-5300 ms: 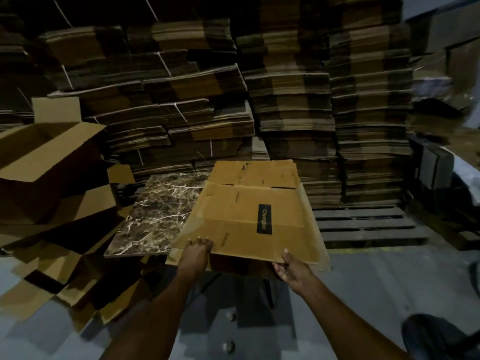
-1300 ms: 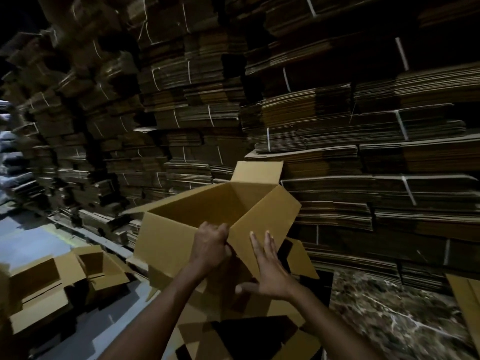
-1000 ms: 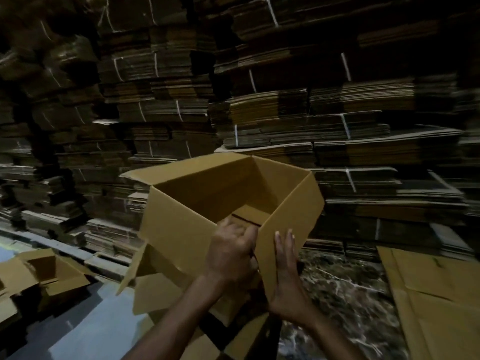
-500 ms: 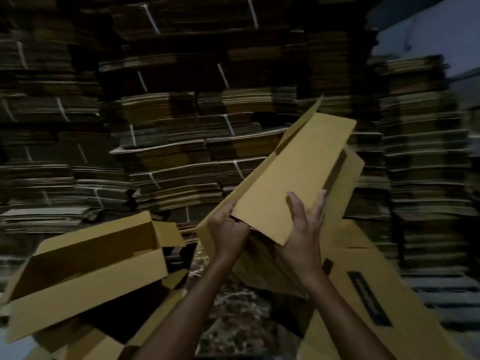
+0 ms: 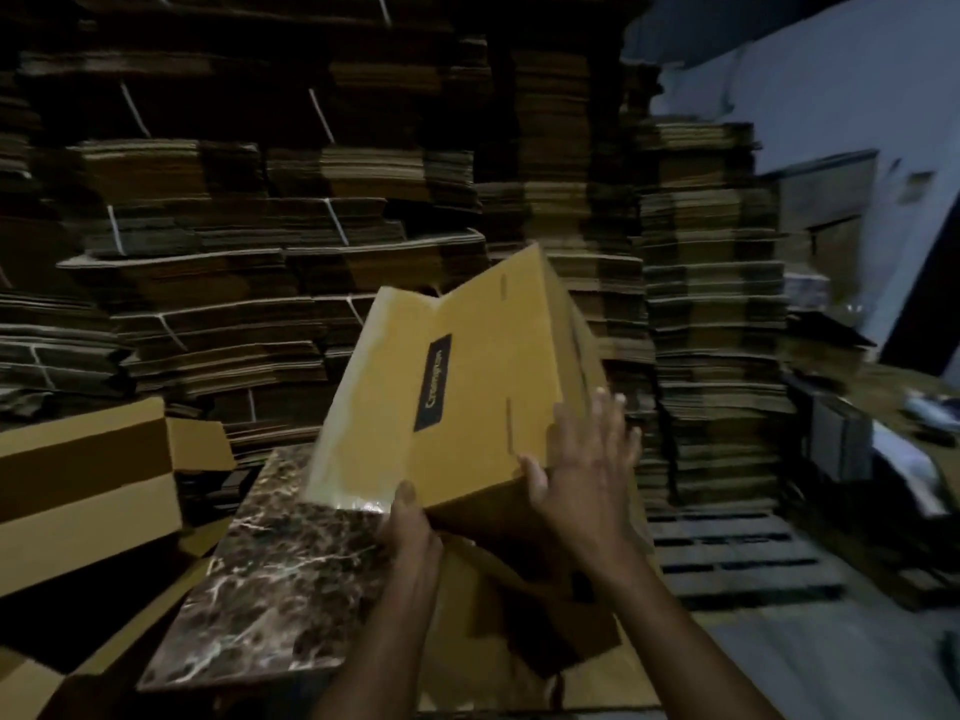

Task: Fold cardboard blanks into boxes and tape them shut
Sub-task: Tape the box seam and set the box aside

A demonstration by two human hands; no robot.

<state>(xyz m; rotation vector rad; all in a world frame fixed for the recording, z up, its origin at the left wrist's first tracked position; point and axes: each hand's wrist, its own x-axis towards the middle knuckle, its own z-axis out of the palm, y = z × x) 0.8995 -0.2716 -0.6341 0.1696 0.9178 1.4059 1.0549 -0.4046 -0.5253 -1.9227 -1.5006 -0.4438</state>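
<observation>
One flip has my tan cardboard box (image 5: 467, 387) label-up above the brown marbled counter (image 5: 280, 574), left hand (image 5: 410, 532) gripping, right hand (image 5: 584, 465) flat; flaps next.

One wide-angle camera, worn on the person's head, looks forward and down along both forearms. It is close to the left hand (image 5: 410, 530), right hand (image 5: 584, 459) and cardboard box (image 5: 457, 387) at near centre. It faces the far cardboard stacks (image 5: 249, 226), with the tabletop (image 5: 270, 584) near left.
</observation>
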